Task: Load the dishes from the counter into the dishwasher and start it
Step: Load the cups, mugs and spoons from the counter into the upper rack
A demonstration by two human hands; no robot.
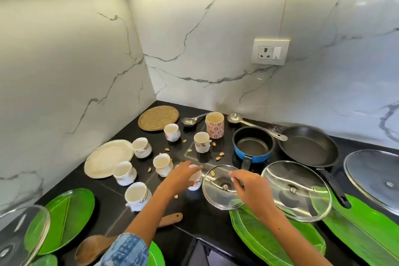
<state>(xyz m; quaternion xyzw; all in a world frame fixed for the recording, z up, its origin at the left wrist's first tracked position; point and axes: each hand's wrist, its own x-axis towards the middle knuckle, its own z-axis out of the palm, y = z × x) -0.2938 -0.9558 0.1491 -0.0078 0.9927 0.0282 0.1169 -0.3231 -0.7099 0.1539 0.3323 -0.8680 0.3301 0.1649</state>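
On the black counter (194, 218) stand several white cups, among them one cup (196, 182) near the middle. My left hand (181, 176) grips that cup from above, fingers curled over its rim. My right hand (250, 188) hovers over a small glass lid (216, 197) lying flat; its fingers bend loosely down near the lid's knob and hold nothing. A larger glass lid (298, 192) lies to the right. Behind them are a blue saucepan (252, 146) and a black frying pan (308, 147). A tall floral mug (214, 125) stands at the back.
A cream plate (108, 157) and a woven mat (158, 117) lie at the left back. Green leaf-shaped plates (62, 218) sit along the front, with a wooden spatula (90, 248). Two steel ladles (234, 117) and scattered nut pieces lie among the cups. More glass lids lie at both edges.
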